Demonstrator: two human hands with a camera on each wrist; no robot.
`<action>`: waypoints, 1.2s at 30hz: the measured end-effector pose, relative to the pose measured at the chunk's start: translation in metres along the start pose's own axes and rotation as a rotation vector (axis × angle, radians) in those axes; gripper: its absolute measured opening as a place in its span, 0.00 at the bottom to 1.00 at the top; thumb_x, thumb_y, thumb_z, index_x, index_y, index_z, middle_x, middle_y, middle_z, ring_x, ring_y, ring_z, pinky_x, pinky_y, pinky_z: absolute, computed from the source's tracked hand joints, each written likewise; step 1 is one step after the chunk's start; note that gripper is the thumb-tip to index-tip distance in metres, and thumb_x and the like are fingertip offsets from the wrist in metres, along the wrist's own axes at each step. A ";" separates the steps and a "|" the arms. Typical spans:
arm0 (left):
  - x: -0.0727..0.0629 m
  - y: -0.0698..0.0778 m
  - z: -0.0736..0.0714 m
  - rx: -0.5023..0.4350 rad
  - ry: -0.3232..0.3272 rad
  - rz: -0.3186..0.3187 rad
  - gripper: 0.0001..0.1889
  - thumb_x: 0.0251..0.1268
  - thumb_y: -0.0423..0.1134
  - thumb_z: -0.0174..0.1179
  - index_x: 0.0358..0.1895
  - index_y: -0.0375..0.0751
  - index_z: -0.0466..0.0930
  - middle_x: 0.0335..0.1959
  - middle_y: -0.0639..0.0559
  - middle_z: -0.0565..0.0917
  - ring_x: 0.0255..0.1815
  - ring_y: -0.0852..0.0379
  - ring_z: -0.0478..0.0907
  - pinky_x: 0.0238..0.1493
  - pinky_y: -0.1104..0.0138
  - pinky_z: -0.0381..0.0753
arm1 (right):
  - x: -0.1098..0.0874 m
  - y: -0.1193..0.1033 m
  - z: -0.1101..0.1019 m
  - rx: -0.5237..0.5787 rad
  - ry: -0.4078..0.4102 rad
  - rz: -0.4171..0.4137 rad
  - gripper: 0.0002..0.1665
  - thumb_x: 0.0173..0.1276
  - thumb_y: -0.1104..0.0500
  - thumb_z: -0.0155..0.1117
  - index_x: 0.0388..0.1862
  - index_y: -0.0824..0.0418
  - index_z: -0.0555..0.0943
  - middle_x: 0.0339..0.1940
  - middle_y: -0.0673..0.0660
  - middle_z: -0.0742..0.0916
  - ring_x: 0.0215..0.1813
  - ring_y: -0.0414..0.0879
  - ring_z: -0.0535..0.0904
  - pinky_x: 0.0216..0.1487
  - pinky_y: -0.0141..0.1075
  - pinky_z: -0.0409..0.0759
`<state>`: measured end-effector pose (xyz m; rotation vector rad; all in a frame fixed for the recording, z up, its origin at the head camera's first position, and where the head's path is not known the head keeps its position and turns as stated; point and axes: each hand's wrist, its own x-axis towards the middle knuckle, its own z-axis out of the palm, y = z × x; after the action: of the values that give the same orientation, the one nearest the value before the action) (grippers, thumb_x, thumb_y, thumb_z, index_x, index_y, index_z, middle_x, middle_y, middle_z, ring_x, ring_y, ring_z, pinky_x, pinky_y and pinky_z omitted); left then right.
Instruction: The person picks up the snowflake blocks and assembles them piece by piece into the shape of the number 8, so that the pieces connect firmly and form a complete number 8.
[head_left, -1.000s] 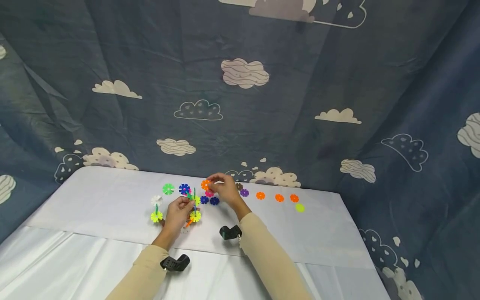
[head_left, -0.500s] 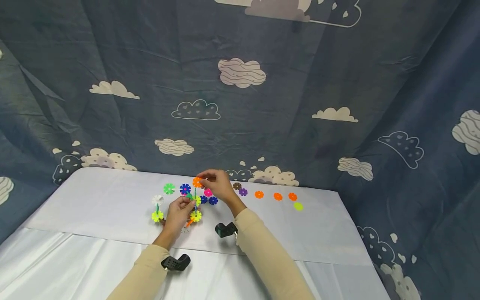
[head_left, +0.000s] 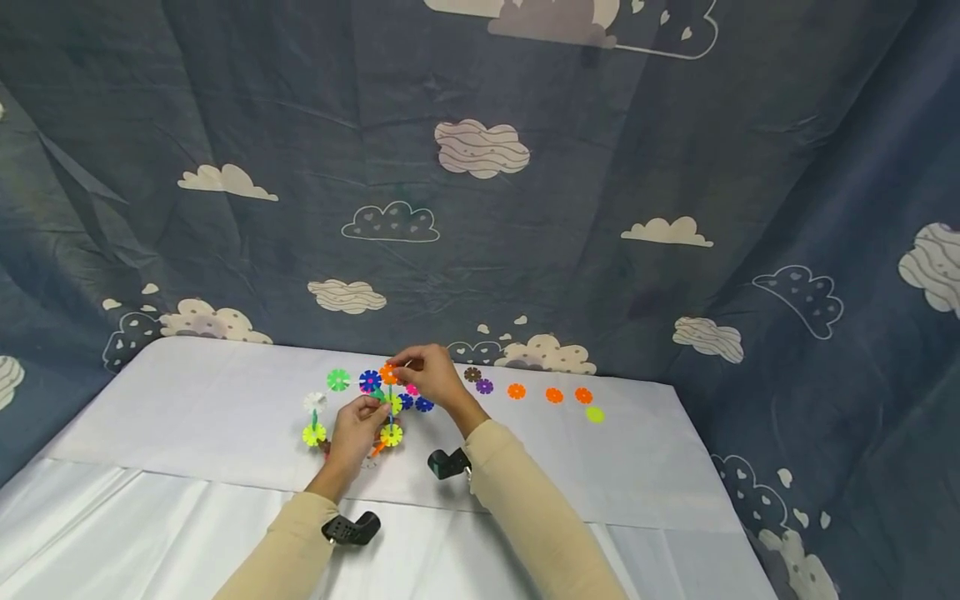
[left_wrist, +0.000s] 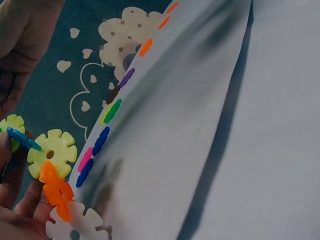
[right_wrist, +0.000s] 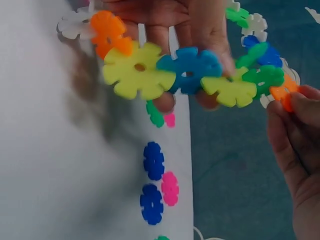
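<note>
My left hand (head_left: 355,429) holds a chain of interlocking flower-shaped plastic discs, lifted above the table. In the right wrist view, its fingers lie behind a yellow disc (right_wrist: 140,70) and a blue disc (right_wrist: 189,70) slotted together. My right hand (head_left: 435,377) pinches an orange disc (right_wrist: 284,96) between thumb and finger. That disc meets a green disc (right_wrist: 269,75) on the chain; whether the slots are fully joined I cannot tell. The chain's other parts include a white disc (left_wrist: 75,225) and another orange disc (left_wrist: 57,191).
Loose discs lie along the back of the white table (head_left: 600,475): two blue discs (right_wrist: 152,182), a pink disc (right_wrist: 170,188), a brown disc (head_left: 472,375), a purple disc (head_left: 484,387), several orange ones and a yellow disc (head_left: 595,415). A cloud-patterned curtain (head_left: 525,275) hangs behind.
My right hand has moved left with the orange disc and then slightly down, bringing it against the chain. My left hand has stayed nearly still, holding the chain.
</note>
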<state>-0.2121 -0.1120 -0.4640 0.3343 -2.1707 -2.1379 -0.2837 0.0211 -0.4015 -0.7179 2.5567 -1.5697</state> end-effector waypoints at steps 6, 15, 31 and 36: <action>-0.005 0.001 0.002 0.019 0.032 0.028 0.08 0.70 0.33 0.56 0.43 0.29 0.75 0.38 0.42 0.84 0.32 0.61 0.78 0.27 0.73 0.78 | -0.002 0.001 0.001 -0.011 -0.011 0.001 0.09 0.65 0.69 0.64 0.42 0.63 0.87 0.40 0.57 0.88 0.34 0.40 0.83 0.37 0.32 0.84; -0.005 0.000 0.006 0.017 0.051 0.036 0.09 0.70 0.33 0.56 0.44 0.29 0.74 0.38 0.41 0.84 0.30 0.62 0.77 0.26 0.73 0.77 | -0.005 0.004 -0.003 0.029 -0.022 -0.024 0.12 0.63 0.68 0.67 0.46 0.63 0.85 0.40 0.57 0.87 0.35 0.41 0.82 0.37 0.29 0.83; -0.019 0.004 0.014 0.200 0.032 0.087 0.20 0.71 0.38 0.56 0.59 0.26 0.73 0.51 0.34 0.82 0.51 0.44 0.81 0.50 0.60 0.82 | -0.006 0.011 -0.009 0.115 0.008 -0.045 0.10 0.63 0.68 0.66 0.44 0.66 0.85 0.41 0.59 0.87 0.36 0.43 0.83 0.42 0.36 0.85; -0.042 0.030 -0.004 0.491 -0.081 0.217 0.18 0.67 0.37 0.60 0.55 0.27 0.77 0.46 0.38 0.84 0.50 0.44 0.81 0.52 0.55 0.80 | -0.006 0.011 -0.011 0.120 -0.003 -0.036 0.10 0.63 0.67 0.67 0.44 0.65 0.85 0.41 0.59 0.87 0.35 0.42 0.82 0.46 0.49 0.84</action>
<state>-0.1733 -0.1074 -0.4302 0.0319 -2.6201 -1.5171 -0.2856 0.0369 -0.4069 -0.7568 2.4355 -1.7149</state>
